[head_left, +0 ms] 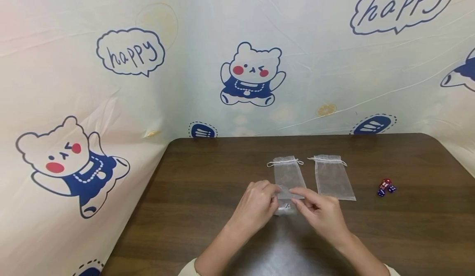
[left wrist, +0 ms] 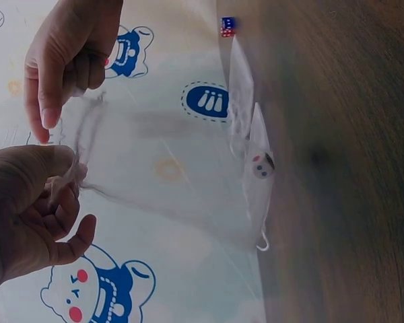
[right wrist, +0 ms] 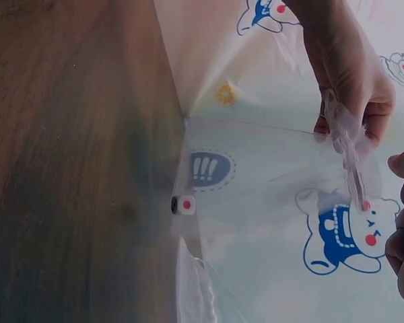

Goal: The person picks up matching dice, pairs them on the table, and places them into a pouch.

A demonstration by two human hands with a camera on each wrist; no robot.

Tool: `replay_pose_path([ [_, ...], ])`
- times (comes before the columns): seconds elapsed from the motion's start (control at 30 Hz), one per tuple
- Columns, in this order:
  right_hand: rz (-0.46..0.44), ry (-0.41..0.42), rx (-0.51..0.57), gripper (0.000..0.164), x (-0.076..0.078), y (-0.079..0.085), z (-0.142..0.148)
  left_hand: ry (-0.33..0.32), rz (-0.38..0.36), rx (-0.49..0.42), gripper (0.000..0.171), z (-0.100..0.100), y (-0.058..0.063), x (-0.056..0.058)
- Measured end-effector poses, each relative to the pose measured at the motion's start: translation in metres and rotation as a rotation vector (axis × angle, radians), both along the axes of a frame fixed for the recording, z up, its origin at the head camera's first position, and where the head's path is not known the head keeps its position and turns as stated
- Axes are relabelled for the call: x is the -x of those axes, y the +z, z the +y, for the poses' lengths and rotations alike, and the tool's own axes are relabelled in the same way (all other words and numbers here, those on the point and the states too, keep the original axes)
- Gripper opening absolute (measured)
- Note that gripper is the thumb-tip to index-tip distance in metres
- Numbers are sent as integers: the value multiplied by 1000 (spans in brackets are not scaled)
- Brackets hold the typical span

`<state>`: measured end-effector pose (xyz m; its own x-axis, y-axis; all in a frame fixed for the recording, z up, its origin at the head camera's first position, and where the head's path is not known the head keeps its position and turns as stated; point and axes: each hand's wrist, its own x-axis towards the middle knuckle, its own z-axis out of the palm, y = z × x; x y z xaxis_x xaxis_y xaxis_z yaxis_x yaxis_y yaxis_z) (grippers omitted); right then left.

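My left hand [head_left: 256, 204] pinches the gathered mouth of a sheer drawstring bag [left wrist: 165, 155] between thumb and fingers. At the bottom of this bag sit a white die [right wrist: 186, 205] with a red pip and a black die [right wrist: 174, 205]. My right hand [head_left: 324, 214] is beside the bag's mouth, index finger and thumb stretched toward it, with nothing seen in its grasp. In the left wrist view the right fingertips hover just over the left thumb; whether they touch the bag cannot be told.
Two more sheer drawstring bags lie flat on the dark wooden table [head_left: 208, 177]: the left bag [head_left: 287, 173] just behind my hands, the right bag [head_left: 334, 181] beside it. Several red and blue dice [head_left: 386, 187] are clustered farther right. A printed curtain [head_left: 185, 82] hangs behind the table.
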<state>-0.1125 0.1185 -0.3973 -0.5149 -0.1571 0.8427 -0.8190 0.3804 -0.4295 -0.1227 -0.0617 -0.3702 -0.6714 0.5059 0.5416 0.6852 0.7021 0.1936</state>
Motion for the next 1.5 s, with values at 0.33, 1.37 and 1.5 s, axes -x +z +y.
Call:
replay_pose_path([
  [0.33, 42, -65, 48, 33, 4, 5, 14, 4, -9, -6, 16, -1, 1, 0],
  [1.37, -912, 270, 31, 11, 1, -9, 40, -23, -14, -14, 16, 3, 7, -4],
  [1.5, -921, 227, 59, 11, 0, -7, 41, -34, -52, -31, 15, 2, 7, -4],
])
